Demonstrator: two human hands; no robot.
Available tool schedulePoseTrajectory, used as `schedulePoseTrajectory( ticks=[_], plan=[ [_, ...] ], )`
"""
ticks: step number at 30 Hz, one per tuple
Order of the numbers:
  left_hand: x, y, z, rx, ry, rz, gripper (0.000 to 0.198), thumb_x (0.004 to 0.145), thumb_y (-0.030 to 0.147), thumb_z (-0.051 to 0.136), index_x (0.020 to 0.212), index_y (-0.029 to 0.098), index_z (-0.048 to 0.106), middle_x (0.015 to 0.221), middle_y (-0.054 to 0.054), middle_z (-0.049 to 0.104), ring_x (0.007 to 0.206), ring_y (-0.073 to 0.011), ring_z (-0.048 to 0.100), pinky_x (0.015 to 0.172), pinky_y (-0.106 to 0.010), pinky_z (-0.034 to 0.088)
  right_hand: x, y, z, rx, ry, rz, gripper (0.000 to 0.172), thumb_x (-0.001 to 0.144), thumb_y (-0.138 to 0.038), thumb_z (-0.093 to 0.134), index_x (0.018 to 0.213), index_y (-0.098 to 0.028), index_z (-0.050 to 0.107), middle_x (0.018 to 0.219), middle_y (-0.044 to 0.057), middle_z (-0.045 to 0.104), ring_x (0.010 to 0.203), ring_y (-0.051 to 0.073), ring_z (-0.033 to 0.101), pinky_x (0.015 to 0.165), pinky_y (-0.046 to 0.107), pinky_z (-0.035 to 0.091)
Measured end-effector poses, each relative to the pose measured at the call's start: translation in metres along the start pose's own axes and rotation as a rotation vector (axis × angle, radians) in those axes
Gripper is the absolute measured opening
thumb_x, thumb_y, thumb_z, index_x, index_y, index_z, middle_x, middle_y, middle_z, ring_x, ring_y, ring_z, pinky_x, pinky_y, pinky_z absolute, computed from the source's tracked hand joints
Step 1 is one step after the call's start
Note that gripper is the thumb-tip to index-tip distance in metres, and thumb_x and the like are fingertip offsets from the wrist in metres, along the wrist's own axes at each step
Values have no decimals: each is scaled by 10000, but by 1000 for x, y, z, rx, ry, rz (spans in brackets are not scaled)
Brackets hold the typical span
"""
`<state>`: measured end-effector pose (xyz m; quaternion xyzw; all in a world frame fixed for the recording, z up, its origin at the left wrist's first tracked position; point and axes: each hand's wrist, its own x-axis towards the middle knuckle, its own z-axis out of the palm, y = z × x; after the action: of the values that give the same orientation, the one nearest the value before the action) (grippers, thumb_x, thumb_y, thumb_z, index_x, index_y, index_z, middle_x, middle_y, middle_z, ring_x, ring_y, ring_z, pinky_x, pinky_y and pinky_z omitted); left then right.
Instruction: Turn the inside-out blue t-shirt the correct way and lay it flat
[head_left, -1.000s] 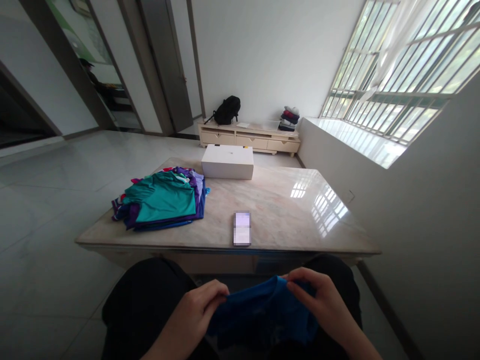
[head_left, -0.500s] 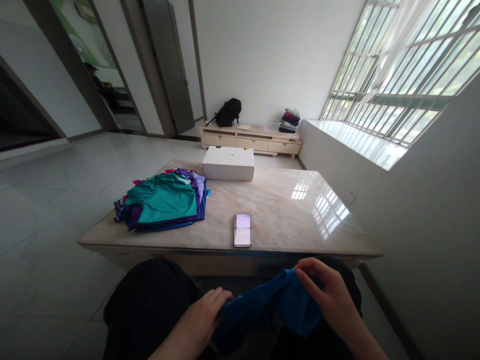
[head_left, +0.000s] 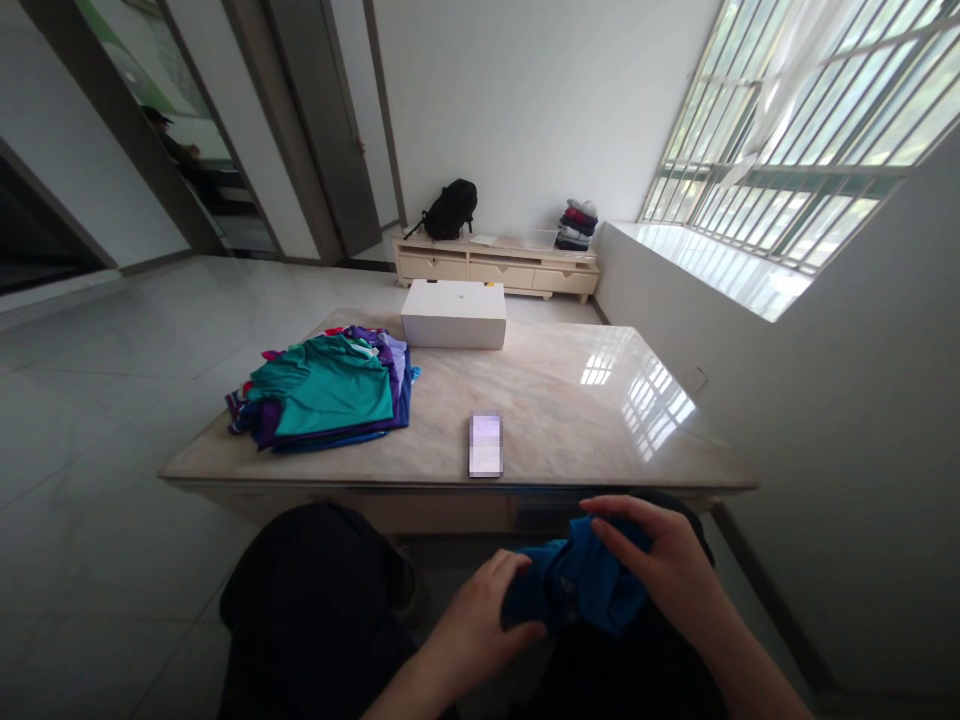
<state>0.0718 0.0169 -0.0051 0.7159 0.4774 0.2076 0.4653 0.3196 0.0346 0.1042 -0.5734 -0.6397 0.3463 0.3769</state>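
Note:
A crumpled blue garment lies bunched over my lap, below the table's front edge. My left hand grips its left end, thumb beneath and fingers curled over the top. At the other end, my right hand pinches the cloth near its upper edge between thumb and fingers. The kind of garment cannot be made out from its folds. On the table, a phone lies beyond my hands. To the left sits a pile of clothes with a green shirt on top.
A white box stands at the far side of the marble table. Behind it, a low cabinet bears a black backpack and a stack of folded clothes. A person is visible through the doorway at left.
My left hand has moved right and brought its end of the blue garment close to my right hand. The stretched cloth is now bunched. The view has tilted slightly down.

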Motion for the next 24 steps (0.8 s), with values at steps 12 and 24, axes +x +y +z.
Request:
schedulePoseTrajectory(
  ticks=[12, 24],
  plan=[
    [13, 5, 25, 185, 60, -93, 380, 842, 38, 474, 1033, 244, 730, 1084, -54, 753, 1025, -244, 718, 855, -318, 505, -12, -2, -17, -89, -25, -124, 260, 985, -411, 602, 1092, -270, 792, 955, 38, 722, 886, 192, 698, 777, 269, 539],
    [-16, -6, -81, 124, 356, 12, 278, 936, 294, 529, 1085, 261, 761, 1111, -21, 792, 1071, -226, 730, 994, -320, 541, -2, 28, -30, -302, -243, 1, 234, 972, -397, 606, 1060, -270, 781, 1004, 38, 692, 916, 216, 677, 817, 316, 504]
  ],
)
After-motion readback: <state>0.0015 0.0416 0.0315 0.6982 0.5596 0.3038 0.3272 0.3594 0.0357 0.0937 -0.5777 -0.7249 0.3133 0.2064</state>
